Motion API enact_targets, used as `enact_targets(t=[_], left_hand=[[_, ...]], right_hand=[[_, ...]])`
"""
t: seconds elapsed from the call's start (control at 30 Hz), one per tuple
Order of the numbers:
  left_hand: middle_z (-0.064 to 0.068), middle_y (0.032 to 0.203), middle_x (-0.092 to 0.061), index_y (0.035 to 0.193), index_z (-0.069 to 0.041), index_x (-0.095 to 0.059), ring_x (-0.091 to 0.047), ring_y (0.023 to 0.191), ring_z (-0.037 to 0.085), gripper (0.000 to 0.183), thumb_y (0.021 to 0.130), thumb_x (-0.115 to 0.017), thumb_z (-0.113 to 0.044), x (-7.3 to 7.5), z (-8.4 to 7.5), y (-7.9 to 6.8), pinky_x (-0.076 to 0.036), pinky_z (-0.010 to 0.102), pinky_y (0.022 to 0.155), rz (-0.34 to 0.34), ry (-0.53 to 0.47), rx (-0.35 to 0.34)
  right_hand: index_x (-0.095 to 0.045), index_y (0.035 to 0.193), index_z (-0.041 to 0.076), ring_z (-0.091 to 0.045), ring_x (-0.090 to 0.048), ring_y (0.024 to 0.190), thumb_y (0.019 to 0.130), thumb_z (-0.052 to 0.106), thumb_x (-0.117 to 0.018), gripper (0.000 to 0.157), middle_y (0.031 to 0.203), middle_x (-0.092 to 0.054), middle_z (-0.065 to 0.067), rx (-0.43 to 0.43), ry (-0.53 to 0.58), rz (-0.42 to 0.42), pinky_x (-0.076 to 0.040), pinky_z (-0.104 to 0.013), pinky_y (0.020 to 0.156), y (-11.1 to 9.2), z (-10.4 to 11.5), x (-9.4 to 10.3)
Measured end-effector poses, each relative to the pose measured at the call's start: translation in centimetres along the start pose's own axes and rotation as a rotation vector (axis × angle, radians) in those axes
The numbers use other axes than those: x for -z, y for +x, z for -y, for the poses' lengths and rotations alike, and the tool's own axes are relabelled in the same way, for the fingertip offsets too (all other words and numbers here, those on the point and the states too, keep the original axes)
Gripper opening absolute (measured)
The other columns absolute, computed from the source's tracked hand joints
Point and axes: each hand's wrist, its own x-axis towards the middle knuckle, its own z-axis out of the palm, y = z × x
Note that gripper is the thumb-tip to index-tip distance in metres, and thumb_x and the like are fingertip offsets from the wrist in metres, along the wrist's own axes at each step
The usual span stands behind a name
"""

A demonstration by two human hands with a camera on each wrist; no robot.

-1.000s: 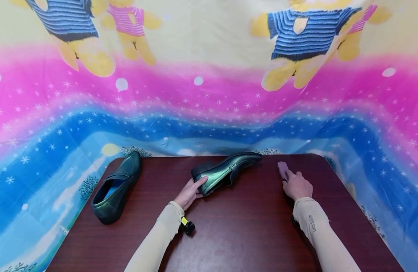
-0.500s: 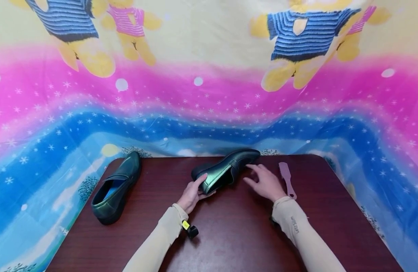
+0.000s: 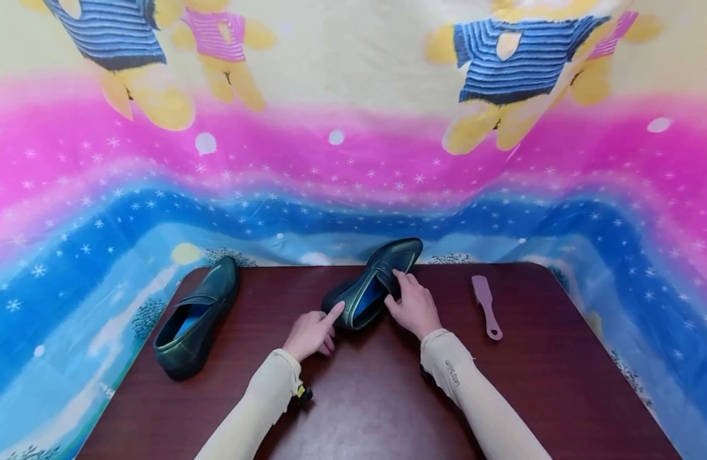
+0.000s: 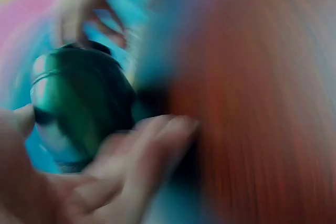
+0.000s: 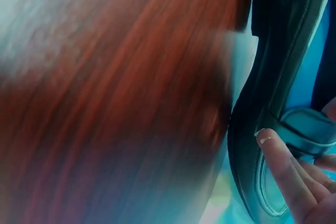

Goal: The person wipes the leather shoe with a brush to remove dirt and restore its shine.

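A dark green loafer [image 3: 382,275] with a blue insole stands at the table's far edge, its toe pointing back and right. Beside its heel is my left hand [image 3: 310,335], the thumb reaching onto the heel and the other fingers lower and away from it. My right hand [image 3: 415,306] grips the near side of the loafer by the strap. In the right wrist view one finger [image 5: 283,174] lies along the vamp, the others bent near the strap. Motion blurs the left wrist view, where the heel [image 4: 79,103] shows between thumb and fingers.
A matching loafer [image 3: 198,319] rests at the table's left edge, toe away from me. On the right lies a mauve brush [image 3: 486,306] with a holed handle. The brown table [image 3: 353,409] ends at a printed cloth backdrop [image 3: 353,172].
My right hand has let go of the brush and moved left to the loafer. The loafer has turned, its toe swinging left and its opening more upward. My left fingers have drawn back from under it.
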Motion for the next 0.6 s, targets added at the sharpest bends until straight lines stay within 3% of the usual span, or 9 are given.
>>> enact_targets(t=[0.1, 0.17, 0.27, 0.37, 0.47, 0.53, 0.6], left_hand=[[-0.004, 0.087, -0.069, 0.105, -0.016, -0.064, -0.064, 0.069, 0.012, 0.042, 0.097, -0.065, -0.056, 0.8, -0.5, -0.6, -0.052, 0.032, 0.063, -0.264, 0.408, -0.247], [-0.003, 0.110, -0.068, 0.126, -0.021, -0.060, -0.065, 0.087, 0.015, 0.046, 0.090, -0.076, -0.047, 1.2, -0.9, -0.7, -0.056, 0.039, 0.071, -0.336, 0.513, -0.383], [-0.002, 0.144, -0.057, 0.154, -0.031, -0.042, -0.061, 0.118, 0.023, 0.083, 0.083, -0.085, -0.039, 1.6, -1.3, -0.5, -0.058, 0.049, 0.083, -0.273, 0.558, -0.480], [0.000, 0.160, -0.045, 0.162, -0.041, -0.030, -0.056, 0.130, 0.028, 0.100, 0.081, -0.088, -0.042, 1.8, -1.2, -0.2, -0.058, 0.053, 0.087, -0.169, 0.672, -0.538], [0.005, 0.162, -0.044, 0.159, -0.040, -0.039, -0.059, 0.129, 0.031, 0.090, 0.084, -0.087, -0.043, 1.8, -0.9, 0.1, -0.058, 0.050, 0.091, -0.145, 0.825, -0.647], [0.008, 0.157, -0.050, 0.150, -0.034, -0.054, -0.064, 0.123, 0.030, 0.073, 0.086, -0.086, -0.040, 1.7, -0.8, 0.1, -0.060, 0.046, 0.089, -0.187, 0.882, -0.726], [0.009, 0.151, -0.056, 0.136, -0.030, -0.065, -0.068, 0.116, 0.027, 0.053, 0.088, -0.084, -0.039, 1.8, -0.7, -0.1, -0.061, 0.041, 0.082, -0.238, 0.920, -0.799]], right_hand=[[-0.051, 0.152, 0.009, -0.014, -0.062, 0.066, 0.096, 0.024, -0.062, 0.059, 0.135, -0.061, -0.019, -0.010, 0.012, -0.009, -0.058, -0.045, 0.076, 0.0, 0.5, -0.3], [-0.051, 0.152, 0.008, -0.015, -0.062, 0.068, 0.096, 0.021, -0.063, 0.059, 0.134, -0.061, -0.019, -0.021, 0.029, -0.029, -0.058, -0.044, 0.077, 0.0, 0.7, -0.4], [-0.052, 0.151, 0.007, -0.017, -0.063, 0.070, 0.095, 0.016, -0.062, 0.058, 0.132, -0.062, -0.019, -0.028, 0.069, -0.071, -0.058, -0.044, 0.077, 0.0, 0.9, -0.8], [-0.053, 0.151, 0.006, -0.024, -0.067, 0.078, 0.097, 0.011, -0.060, 0.055, 0.122, -0.066, -0.019, -0.002, 0.097, -0.121, -0.058, -0.046, 0.080, 0.0, 1.4, -1.2], [-0.055, 0.149, 0.005, -0.032, -0.068, 0.081, 0.098, 0.006, -0.058, 0.051, 0.106, -0.069, -0.018, 0.030, 0.104, -0.176, -0.059, -0.048, 0.080, -0.1, 2.0, -1.5], [-0.057, 0.148, 0.004, -0.034, -0.069, 0.080, 0.098, 0.003, -0.057, 0.049, 0.095, -0.068, -0.017, 0.042, 0.095, -0.206, -0.059, -0.049, 0.080, -0.3, 2.4, -1.6], [-0.060, 0.144, 0.005, -0.035, -0.070, 0.080, 0.098, 0.001, -0.058, 0.046, 0.097, -0.072, -0.017, 0.059, 0.090, -0.233, -0.060, -0.048, 0.079, -0.4, 2.8, -1.5]])
